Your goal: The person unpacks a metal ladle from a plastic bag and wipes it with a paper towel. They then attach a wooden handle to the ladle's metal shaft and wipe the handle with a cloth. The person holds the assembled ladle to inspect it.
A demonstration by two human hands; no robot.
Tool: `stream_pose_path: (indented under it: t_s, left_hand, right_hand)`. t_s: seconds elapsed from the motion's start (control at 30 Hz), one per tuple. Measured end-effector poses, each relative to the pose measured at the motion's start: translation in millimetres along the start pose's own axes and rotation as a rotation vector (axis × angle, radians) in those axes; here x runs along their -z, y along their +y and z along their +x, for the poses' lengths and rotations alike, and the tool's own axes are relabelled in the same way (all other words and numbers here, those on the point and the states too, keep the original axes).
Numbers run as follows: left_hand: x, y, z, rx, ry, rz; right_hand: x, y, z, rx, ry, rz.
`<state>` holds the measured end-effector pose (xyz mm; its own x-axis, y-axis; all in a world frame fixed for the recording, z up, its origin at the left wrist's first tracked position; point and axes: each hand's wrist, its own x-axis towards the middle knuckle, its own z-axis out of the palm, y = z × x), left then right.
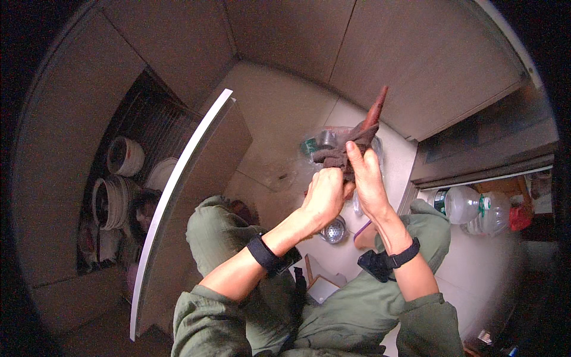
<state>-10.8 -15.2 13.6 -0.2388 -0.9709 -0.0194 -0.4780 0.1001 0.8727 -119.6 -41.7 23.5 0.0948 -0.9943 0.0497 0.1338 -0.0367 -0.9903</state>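
Both my hands are together in front of me on a dark brown cloth (336, 156), which is bunched around a reddish-brown tapered stick-like thing (375, 110). Its narrow end points up and away to the right; the rest is hidden in the cloth. My left hand (326, 193) is closed in a fist on the cloth's lower part. My right hand (367, 178) grips the cloth from the right, thumb stretched along it. Beyond the cloth, a clear plastic bag (380, 156) lies on the floor beside a dark roll (325, 140). A perforated metal strainer (334, 231) sits below my hands.
An open cabinet door (178, 178) stands at my left. Behind it a dark wire rack (151, 98) holds stacked bowls (113, 202). Large clear plastic bottles (462, 205) stand at the right, near a red thing (521, 218). Cabinet fronts (410, 65) border the tiled floor (267, 95).
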Motion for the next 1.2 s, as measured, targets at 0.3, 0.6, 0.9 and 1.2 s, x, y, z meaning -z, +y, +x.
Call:
stream_pose_path:
  t_s: [0.3, 0.6, 0.9, 1.2]
  left_hand:
    - [122, 27, 33, 0.348, -0.392, -0.097]
    - [81, 6, 47, 0.164, -0.141, -1.514]
    - [80, -11, 50, 0.364, 0.388, -1.322]
    - [91, -21, 51, 0.351, 0.287, -1.481]
  right_hand:
    - [16, -33, -3, -0.556, -0.271, -0.004]
    - [-21, -33, -29, -0.614, -0.401, 0.132]
    - [-24, -5, -47, 0.081, -0.254, -1.124]
    - [-15, -16, -41, -0.468, -0.399, -0.193]
